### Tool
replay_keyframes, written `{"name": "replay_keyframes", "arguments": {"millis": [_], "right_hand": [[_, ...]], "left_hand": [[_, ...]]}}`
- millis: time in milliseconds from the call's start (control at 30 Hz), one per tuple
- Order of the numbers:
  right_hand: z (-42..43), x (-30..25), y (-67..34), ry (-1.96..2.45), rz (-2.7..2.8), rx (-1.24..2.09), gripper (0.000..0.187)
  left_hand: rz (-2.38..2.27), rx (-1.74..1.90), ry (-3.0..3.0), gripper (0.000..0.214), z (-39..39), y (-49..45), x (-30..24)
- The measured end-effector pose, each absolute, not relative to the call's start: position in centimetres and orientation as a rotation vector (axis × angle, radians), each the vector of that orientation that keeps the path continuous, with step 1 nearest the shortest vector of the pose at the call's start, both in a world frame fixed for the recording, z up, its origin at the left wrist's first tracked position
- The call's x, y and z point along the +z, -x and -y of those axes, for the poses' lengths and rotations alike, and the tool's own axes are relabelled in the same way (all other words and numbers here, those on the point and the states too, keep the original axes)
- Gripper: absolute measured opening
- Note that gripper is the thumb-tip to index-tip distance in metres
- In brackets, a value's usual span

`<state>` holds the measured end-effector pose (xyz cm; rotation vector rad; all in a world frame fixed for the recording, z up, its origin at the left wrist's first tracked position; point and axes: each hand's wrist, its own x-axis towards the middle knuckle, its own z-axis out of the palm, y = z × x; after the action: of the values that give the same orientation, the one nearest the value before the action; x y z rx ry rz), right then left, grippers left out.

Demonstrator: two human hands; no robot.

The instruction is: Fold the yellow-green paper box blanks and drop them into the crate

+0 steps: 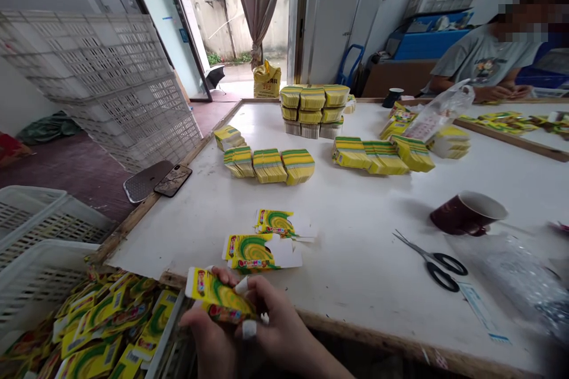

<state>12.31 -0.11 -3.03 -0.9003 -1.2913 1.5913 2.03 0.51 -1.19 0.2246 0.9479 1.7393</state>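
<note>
Both my hands hold one small yellow-and-green printed carton (217, 295) at the near edge of the white table (355, 231). My left hand (208, 337) grips it from below. My right hand (278, 325) pinches its right end, with white tape on two fingertips. Just beyond, two flat unfolded cartons (255, 250) lie on the table, one behind the other. A white crate (31, 284) at my lower left holds several finished cartons of the same print.
Stacks of flat cartons (269, 164) lie mid-table, more stacks (312, 108) at the far edge. Scissors (433, 260), a dark red mug (466, 213) and clear plastic bags lie to the right. Two phones (155, 180) rest on the left edge. Another person (489, 62) sits at the far right.
</note>
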Motion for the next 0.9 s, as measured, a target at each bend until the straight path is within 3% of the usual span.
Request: {"name": "replay_keyframes", "arguments": {"millis": [67, 200, 267, 433, 533, 633, 767, 900], "right_hand": [[-0.5, -2.8, -13.1, 0.891, 1.232, 1.560, 0.026], [-1.4, -2.5, -15.3, 0.956, 1.332, 1.369, 0.009], [-1.6, -2.4, -16.8, 0.990, 1.468, 1.178, 0.009], [-1.7, -0.4, -20.0, 1.008, 1.988, 0.617, 0.023], [-0.9, 1.1, -20.2, 0.940, 2.268, 0.475, 0.018], [0.0, 1.0, -19.4, 0.913, 2.233, 0.529, 0.027], [0.2, -1.1, -18.7, 1.089, 1.676, 0.809, 0.065], [0.0, -2.2, -17.6, 0.976, 1.272, 1.508, 0.055]], "left_hand": [[-1.027, 1.720, -0.312, 0.075, -0.3, -1.9, -1.9], [-1.202, 1.764, -0.423, 0.039, -0.1, -1.4, -3.1], [-1.226, 1.723, -0.487, 0.038, 0.0, -0.7, -3.1], [-1.105, 1.477, -0.878, 0.087, 0.1, 2.0, -0.6], [-1.080, 1.124, -1.117, 0.090, 0.1, 2.3, 0.3], [-1.146, 0.834, -1.303, 0.082, 0.6, 0.9, -0.5], [-1.373, 0.974, -1.405, 0.072, 1.8, -1.1, -2.4], [-1.398, 0.979, -1.562, 0.069, 2.8, -2.0, -3.6]]}}
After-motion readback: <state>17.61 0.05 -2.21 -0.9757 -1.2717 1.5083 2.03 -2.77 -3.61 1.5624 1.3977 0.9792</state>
